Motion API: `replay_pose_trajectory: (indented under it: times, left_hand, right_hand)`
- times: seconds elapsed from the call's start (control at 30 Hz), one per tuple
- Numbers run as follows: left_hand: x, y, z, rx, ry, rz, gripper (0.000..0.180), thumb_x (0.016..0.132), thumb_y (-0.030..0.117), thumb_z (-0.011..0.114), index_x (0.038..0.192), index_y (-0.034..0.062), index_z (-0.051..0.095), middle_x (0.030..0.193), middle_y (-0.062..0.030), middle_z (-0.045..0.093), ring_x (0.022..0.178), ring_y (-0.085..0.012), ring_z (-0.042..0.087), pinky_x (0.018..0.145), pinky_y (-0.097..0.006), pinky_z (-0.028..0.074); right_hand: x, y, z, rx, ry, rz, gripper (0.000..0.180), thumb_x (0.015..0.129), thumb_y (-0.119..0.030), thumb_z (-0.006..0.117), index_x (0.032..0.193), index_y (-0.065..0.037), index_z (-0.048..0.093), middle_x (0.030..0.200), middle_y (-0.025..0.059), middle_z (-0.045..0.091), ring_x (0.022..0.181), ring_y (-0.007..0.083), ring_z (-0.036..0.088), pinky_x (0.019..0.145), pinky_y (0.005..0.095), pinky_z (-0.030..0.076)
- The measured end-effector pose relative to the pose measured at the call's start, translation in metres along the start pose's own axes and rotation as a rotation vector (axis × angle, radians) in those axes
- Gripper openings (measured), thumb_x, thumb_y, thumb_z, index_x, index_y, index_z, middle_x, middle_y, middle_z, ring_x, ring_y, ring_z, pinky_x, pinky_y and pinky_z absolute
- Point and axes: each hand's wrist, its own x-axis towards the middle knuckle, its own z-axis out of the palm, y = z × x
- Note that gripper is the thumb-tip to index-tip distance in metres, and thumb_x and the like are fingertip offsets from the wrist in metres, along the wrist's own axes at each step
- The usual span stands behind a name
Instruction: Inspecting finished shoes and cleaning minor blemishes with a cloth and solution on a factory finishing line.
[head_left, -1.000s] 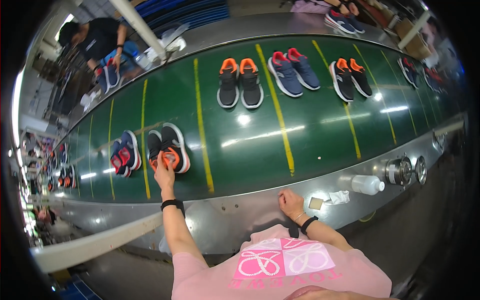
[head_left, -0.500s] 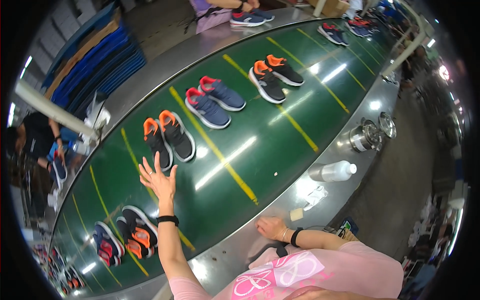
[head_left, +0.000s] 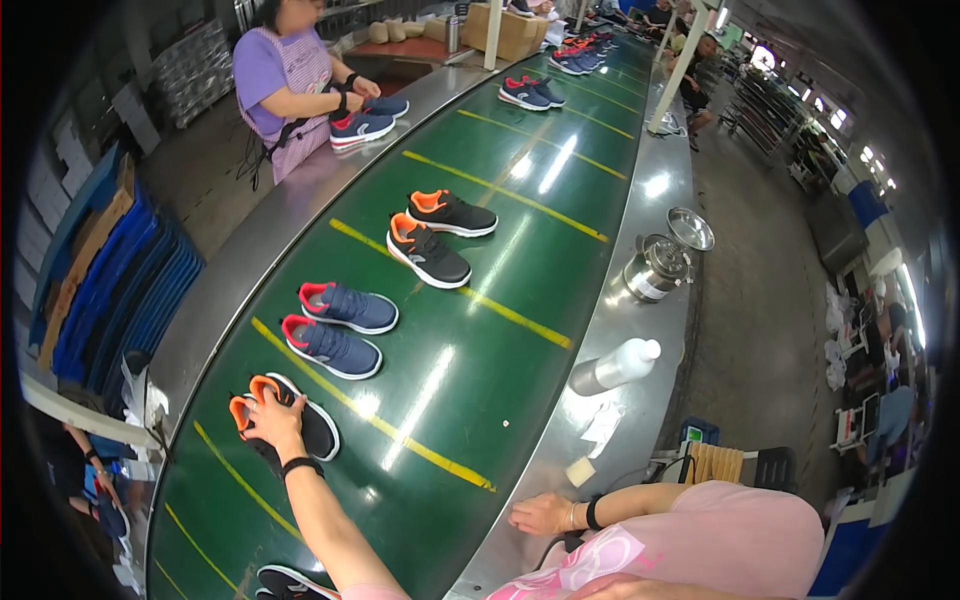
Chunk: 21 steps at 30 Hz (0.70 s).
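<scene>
Black shoes (head_left: 320, 432), orange collars, one pair: on the green belt (head_left: 480, 370), near its far edge; partly covered by the left hand (head_left: 275, 420), fingers bent over the collars, whether gripping cannot be told. Right hand (head_left: 543, 514): on the counter (head_left: 660, 185), belt-side edge; fingers loosely curled, palm hidden. White-soled black shoe (head_left: 290, 582): cut off below.

The left hand (head_left: 277, 420), open midair before, now touches the orange-lined black shoes (head_left: 322, 438).

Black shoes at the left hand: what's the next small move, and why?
Probably close the left hand on the black shoes: it reaches their orange collars, but a firm grip isn't visible; the right hand rests on the metal ledge.
</scene>
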Motion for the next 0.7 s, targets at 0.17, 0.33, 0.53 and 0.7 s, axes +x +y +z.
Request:
replay_pose_trajectory:
  times: [0.17,0.33,0.53,0.7]
  left_hand:
    - [-0.023,-0.013,0.009,-0.011,0.096,0.056,0.083,0.062,0.044,0.086,0.134,0.0252,0.051,0.142,-0.0228,0.044,0.134,-0.0365,0.041,0.103,-0.065,0.027]
    - [-0.076,-0.028,0.021,-0.122,0.267,0.181,0.090,0.056,0.034,0.089,0.137,0.0221,0.052,0.141,-0.0213,0.044,0.130,-0.0381,0.043,0.105,-0.057,0.026]
    - [-0.173,-0.054,0.012,-0.293,0.240,0.377,0.079,0.053,0.028,0.091,0.124,0.0107,0.060,0.144,-0.0202,0.041,0.126,-0.0395,0.039,0.107,-0.048,0.027]
    - [-0.276,-0.073,-0.021,-0.286,0.028,0.771,0.069,0.044,0.028,0.090,0.107,0.0142,0.067,0.146,-0.0248,0.036,0.129,-0.0457,0.033,0.106,-0.052,0.026]
  right_hand:
    - [-0.002,0.002,0.000,0.017,0.055,-0.015,0.007,0.082,-0.019,0.060,0.085,-0.014,0.056,0.078,0.0020,0.051,0.067,0.0177,0.060,0.058,0.0311,0.051]
    - [-0.010,0.005,0.005,0.003,0.072,-0.043,0.009,0.083,-0.019,0.059,0.088,-0.013,0.056,0.080,0.0039,0.052,0.071,0.0197,0.062,0.061,0.0315,0.052]
    - [-0.016,0.008,0.010,-0.024,0.085,-0.050,0.011,0.087,-0.022,0.059,0.091,-0.013,0.054,0.081,0.0030,0.053,0.074,0.0195,0.062,0.060,0.0328,0.052]
    - [-0.019,0.001,-0.013,0.007,-0.011,-0.001,0.013,0.089,-0.021,0.055,0.097,-0.011,0.056,0.088,0.0064,0.057,0.079,0.0234,0.064,0.066,0.0360,0.054]
